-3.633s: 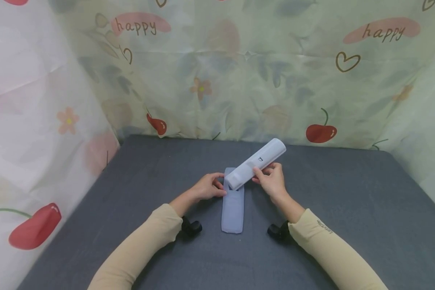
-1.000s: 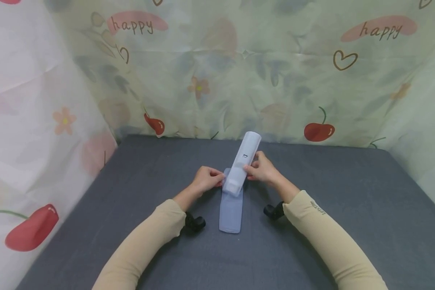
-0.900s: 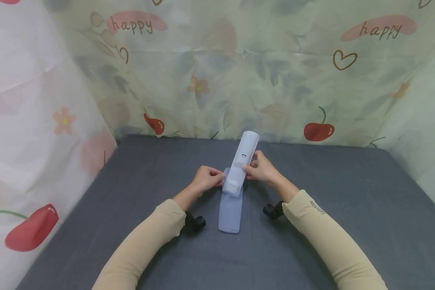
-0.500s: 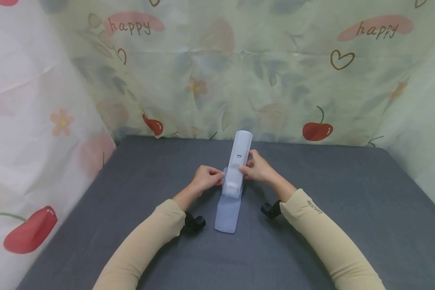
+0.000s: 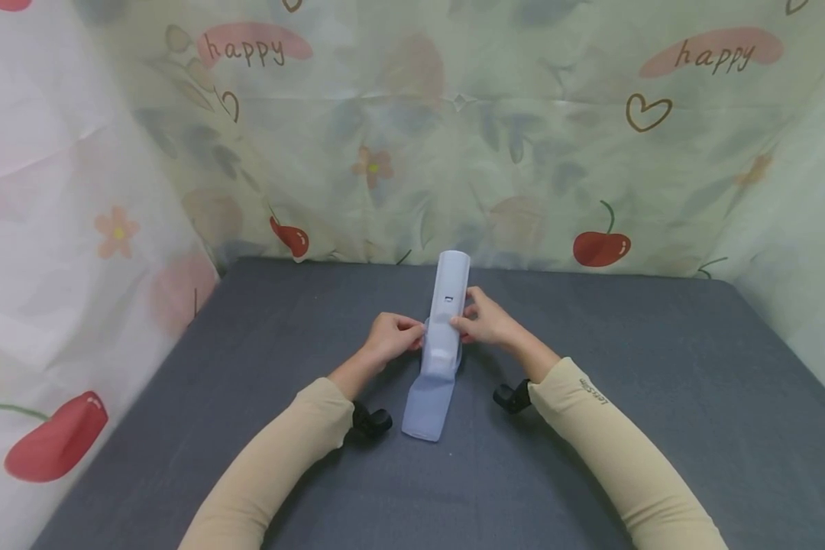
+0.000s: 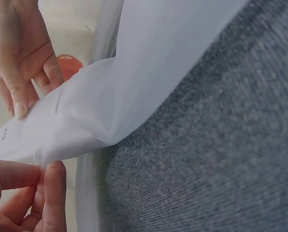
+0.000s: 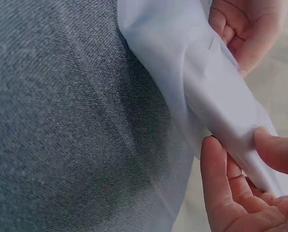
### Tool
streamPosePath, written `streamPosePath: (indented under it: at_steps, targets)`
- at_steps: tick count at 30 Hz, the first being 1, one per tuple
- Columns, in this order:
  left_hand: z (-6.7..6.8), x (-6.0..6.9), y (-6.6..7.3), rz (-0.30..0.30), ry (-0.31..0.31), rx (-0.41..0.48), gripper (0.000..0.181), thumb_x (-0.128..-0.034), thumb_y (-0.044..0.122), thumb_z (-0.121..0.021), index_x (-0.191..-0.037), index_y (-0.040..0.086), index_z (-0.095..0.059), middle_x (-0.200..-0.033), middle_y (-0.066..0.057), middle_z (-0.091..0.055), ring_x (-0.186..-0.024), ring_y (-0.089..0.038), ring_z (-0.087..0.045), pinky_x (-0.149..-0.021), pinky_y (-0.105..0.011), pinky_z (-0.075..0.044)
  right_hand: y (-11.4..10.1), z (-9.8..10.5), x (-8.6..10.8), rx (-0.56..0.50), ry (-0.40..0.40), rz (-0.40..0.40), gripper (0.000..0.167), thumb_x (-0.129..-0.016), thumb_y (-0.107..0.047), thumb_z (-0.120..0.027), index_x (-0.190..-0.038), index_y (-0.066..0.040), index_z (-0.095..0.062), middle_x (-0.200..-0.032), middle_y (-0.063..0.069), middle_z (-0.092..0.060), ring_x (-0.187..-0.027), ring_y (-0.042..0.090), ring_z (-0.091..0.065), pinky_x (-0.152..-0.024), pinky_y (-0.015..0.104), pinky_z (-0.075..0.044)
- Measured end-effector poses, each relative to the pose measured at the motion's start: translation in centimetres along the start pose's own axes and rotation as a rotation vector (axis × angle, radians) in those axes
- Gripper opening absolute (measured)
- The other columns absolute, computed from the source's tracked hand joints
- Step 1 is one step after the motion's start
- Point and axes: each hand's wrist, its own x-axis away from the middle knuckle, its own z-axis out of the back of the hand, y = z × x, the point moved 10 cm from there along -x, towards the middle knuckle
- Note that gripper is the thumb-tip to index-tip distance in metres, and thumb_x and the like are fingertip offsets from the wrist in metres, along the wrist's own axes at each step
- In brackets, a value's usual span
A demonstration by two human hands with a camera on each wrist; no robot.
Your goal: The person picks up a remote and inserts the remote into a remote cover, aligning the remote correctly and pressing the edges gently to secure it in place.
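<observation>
A white remote control [image 5: 451, 286], held tilted with its far end raised, has its near end inside a soft translucent remote cover [image 5: 428, 409]. My right hand [image 5: 490, 321] grips the remote midway along its right side, thumb on top and fingers underneath. On the other side, my left hand [image 5: 388, 338] pinches the cover's edge between thumb and forefinger. In the left wrist view the cover [image 6: 153, 63] bends where the remote enters, and its flat part trails toward the body. The right wrist view shows the cover's loose edge [image 7: 180, 111] standing off the remote's side.
A dark grey cloth-covered table [image 5: 591, 458] lies beneath both hands. Behind it hangs a patterned curtain [image 5: 412, 153], with another white curtain [image 5: 55, 267] along the left. Black wrist cameras [image 5: 371, 422] are strapped under both sleeves.
The remote has swung from a rightward slant to nearly in line with the cover, and its near end has gone into it. The cover's near end has shifted left. My left hand now pinches the cover.
</observation>
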Motion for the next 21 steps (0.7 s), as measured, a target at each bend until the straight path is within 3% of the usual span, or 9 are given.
streamPosePath:
  at_steps: [6,11,14,21]
  targets:
    - [-0.5,0.0,-0.6,0.04,-0.052,0.08,0.026,-0.0902,0.016,-0.061,-0.106,-0.003,-0.068,-0.096,-0.018,-0.07,-0.067,-0.008,-0.064,-0.069,-0.025,-0.056,0.4,-0.1,0.0,-0.021,0.044,-0.015,0.057,-0.096,-0.013,-0.05,-0.142,0.002,-0.019,-0.124,0.029,-0.048,-0.096,0.035,-0.064,-0.082,0.04,-0.055]
    - [-1.9,0.4,-1.0,0.088,-0.216,0.12,0.04,-0.0913,0.021,-0.061,-0.126,0.002,-0.057,-0.118,-0.02,-0.063,-0.095,-0.025,-0.068,-0.077,-0.031,-0.056,0.5,0.1,0.3,-0.033,0.079,-0.022,0.057,-0.097,-0.015,-0.049,-0.143,0.001,-0.019,-0.125,0.028,-0.047,-0.097,0.035,-0.062,-0.083,0.04,-0.054]
    - [-2.5,0.8,-0.8,0.073,-0.288,0.129,0.049,-0.0896,0.017,-0.063,-0.134,0.004,-0.048,-0.121,-0.022,-0.062,-0.098,-0.026,-0.067,-0.078,-0.033,-0.056,0.6,0.4,0.4,-0.04,0.096,-0.024,0.057,-0.097,-0.016,-0.048,-0.144,0.0,-0.019,-0.125,0.027,-0.048,-0.098,0.035,-0.062,-0.084,0.042,-0.053]
    - [-2.3,1.1,0.0,0.028,-0.258,0.148,0.045,-0.088,0.012,-0.064,-0.13,0.0,-0.05,-0.113,-0.024,-0.064,-0.082,-0.017,-0.067,-0.073,-0.033,-0.057,0.1,0.8,0.5,-0.085,0.108,0.024,0.058,-0.097,-0.017,-0.049,-0.145,-0.002,-0.022,-0.123,0.027,-0.05,-0.1,0.033,-0.061,-0.084,0.042,-0.054]
